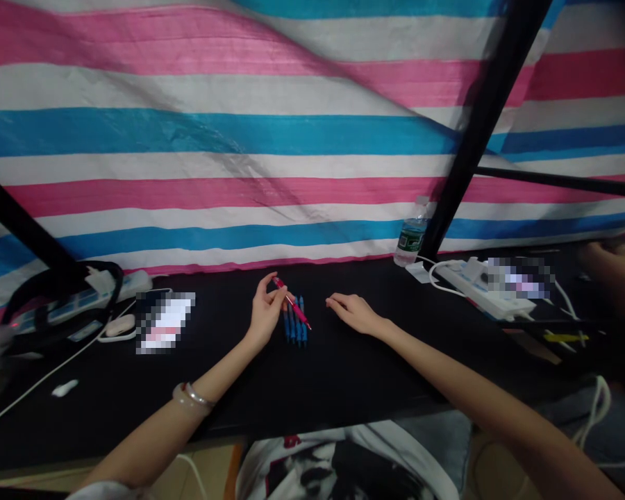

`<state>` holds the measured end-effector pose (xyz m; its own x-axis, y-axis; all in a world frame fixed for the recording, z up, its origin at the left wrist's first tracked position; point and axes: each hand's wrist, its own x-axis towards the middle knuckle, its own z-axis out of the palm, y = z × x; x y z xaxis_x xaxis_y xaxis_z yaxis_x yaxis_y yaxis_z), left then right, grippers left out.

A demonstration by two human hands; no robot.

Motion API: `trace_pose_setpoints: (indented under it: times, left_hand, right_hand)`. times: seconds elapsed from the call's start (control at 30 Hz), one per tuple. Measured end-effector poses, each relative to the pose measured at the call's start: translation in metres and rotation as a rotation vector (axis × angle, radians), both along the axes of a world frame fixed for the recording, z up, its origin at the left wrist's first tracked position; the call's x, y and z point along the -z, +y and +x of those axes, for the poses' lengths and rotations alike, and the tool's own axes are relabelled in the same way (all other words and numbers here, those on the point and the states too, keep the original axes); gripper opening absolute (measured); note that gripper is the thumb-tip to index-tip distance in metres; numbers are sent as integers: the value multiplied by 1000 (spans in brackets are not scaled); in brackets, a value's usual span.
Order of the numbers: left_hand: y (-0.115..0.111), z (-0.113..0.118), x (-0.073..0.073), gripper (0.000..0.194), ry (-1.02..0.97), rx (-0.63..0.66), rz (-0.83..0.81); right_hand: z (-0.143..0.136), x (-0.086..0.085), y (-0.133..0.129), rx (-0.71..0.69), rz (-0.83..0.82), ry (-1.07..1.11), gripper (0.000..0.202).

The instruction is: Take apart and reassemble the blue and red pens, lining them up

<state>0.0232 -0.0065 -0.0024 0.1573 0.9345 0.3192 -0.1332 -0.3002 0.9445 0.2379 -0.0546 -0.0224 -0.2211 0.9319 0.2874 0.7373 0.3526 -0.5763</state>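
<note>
A bright pink pen (pixel 297 309) is held slantwise in my left hand (pixel 265 307), its fingers and thumb closed round the upper part and its tip pointing down to the right. Just under and beside it, several blue pens (pixel 298 335) lie side by side on the black table (pixel 312 389). Their upper ends are partly hidden by my left hand and the pink pen. To the right of the blue pens, apart from them, my right hand (pixel 355 314) rests on the table with its fingers together and loosely curled, nothing visible in them.
Leftward are a phone (pixel 165 323) with a blurred screen, a white earbud case (pixel 120 325) and a power strip (pixel 130 283). At the right stand a water bottle (pixel 411 239), another power strip (pixel 484 288) and a second blurred phone (pixel 521 278). Another person's hand (pixel 617 274) shows far right.
</note>
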Motion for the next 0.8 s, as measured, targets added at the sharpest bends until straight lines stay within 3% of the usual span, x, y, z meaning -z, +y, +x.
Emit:
trace_pose_setpoints:
  times: [0.53, 0.8]
  left_hand:
    - [-6, 2, -4, 48, 53, 77, 40]
    - [-5, 3, 0, 67, 26, 125, 57]
  right_hand:
    - [0, 1, 0, 3, -5, -14, 37]
    - [0, 2, 1, 1, 0, -21, 38]
